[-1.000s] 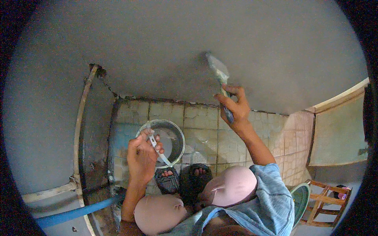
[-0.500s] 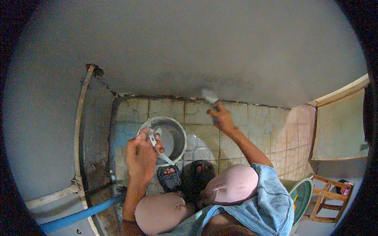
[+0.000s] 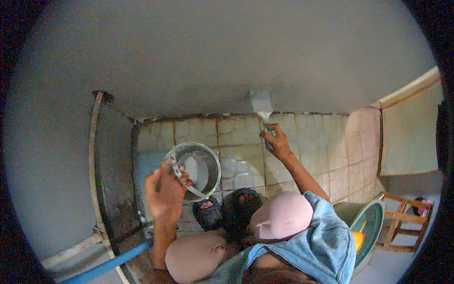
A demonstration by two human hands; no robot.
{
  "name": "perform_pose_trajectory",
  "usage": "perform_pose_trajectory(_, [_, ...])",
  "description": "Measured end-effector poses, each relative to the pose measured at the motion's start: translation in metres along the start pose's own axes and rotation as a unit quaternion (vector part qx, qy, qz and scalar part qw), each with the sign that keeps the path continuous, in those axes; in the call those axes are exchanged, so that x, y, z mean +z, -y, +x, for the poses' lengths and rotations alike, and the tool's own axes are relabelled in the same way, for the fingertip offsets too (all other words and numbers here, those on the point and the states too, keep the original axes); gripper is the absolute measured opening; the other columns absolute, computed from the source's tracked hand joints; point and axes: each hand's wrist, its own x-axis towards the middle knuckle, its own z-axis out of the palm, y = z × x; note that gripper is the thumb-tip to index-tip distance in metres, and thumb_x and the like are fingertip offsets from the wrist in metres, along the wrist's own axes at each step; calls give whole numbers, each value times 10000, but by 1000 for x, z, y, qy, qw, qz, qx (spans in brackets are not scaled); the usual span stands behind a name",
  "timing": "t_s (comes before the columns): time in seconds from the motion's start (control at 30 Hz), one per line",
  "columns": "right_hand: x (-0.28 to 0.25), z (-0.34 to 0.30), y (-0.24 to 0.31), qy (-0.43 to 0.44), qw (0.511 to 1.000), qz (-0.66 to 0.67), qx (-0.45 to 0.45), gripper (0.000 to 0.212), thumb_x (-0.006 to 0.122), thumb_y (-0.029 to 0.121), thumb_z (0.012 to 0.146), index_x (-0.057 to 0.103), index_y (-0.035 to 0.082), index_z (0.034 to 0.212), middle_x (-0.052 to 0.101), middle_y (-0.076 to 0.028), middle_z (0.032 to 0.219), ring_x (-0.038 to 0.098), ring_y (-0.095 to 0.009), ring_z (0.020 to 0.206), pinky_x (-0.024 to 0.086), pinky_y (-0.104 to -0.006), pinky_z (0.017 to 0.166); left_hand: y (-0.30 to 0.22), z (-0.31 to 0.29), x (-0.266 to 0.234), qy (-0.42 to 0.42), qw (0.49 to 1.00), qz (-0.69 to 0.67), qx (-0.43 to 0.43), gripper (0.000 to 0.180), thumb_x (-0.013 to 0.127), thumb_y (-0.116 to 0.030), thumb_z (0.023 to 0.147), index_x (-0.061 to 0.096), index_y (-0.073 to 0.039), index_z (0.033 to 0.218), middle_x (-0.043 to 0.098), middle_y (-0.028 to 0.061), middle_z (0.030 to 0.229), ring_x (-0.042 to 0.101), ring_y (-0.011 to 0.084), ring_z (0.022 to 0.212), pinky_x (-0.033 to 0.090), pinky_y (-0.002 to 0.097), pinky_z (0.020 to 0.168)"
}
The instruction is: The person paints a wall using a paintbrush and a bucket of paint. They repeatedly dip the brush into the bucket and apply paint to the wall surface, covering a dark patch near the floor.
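Note:
My right hand (image 3: 277, 142) grips a paintbrush (image 3: 262, 105) by its handle. The brush's pale, flared head touches the lower part of the grey wall (image 3: 227, 52), just above the floor line, and a wet-looking patch shows around its tip. My left hand (image 3: 165, 187) has its fingers curled around the white strap handle (image 3: 192, 189) of a round bucket (image 3: 219, 165). Whitish liquid (image 3: 191, 170) lies in the bucket, partly hidden behind my fingers. The bucket is at the left, just beyond my sandalled feet (image 3: 208, 210).
Worn, stained floor tiles (image 3: 307, 142) run along the wall. At left a thin pipe (image 3: 92, 156) follows the corner, and a blue pipe (image 3: 113, 260) crosses below it. A green tub (image 3: 376, 227) with something orange inside stands at right, beside a wooden rack (image 3: 402, 222).
The paintbrush has moved up and to the right against the wall, along with my right hand. My left hand keeps hold of the bucket handle. The whole view has shifted slightly.

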Motion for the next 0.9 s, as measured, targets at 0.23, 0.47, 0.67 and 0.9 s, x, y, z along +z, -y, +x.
perform_pose_trajectory(0.23, [-70,33,-3,-26,951,-229,-205,416,640,-59,698,651,181,1038,557,-118,1180,633,-319,927,548,-372,701,-2,-1,6,-19,999,-36,-22,468,492,-461,858,499,-96,1150,524,96,995,477,225,860,380,378,808])
perform_pose_trajectory(0.47, [-108,27,41,-178,965,-70,-179,402,732,29,740,656,205,1094,582,-125,1122,629,-246,843,522,-328,668,-2,2,5,10,998,-58,-31,468,506,-467,864,513,-86,1136,548,160,1037,506,264,876,399,424,831])
perform_pose_trajectory(0.67, [-6,-14,-39,-34,984,-114,-134,346,680,74,764,626,187,1087,570,-151,1179,615,-370,974,539,-429,769,0,9,0,20,996,-73,-37,466,523,-476,865,538,-81,1113,574,186,1041,543,299,888,412,456,844])
perform_pose_trajectory(0.9, [-65,19,-22,58,976,-160,-135,415,670,17,732,579,181,1102,517,-127,1185,606,-388,956,545,-459,762,0,9,-2,16,997,-61,-52,486,559,-489,849,559,-77,1108,594,200,1063,562,326,929,421,485,854])
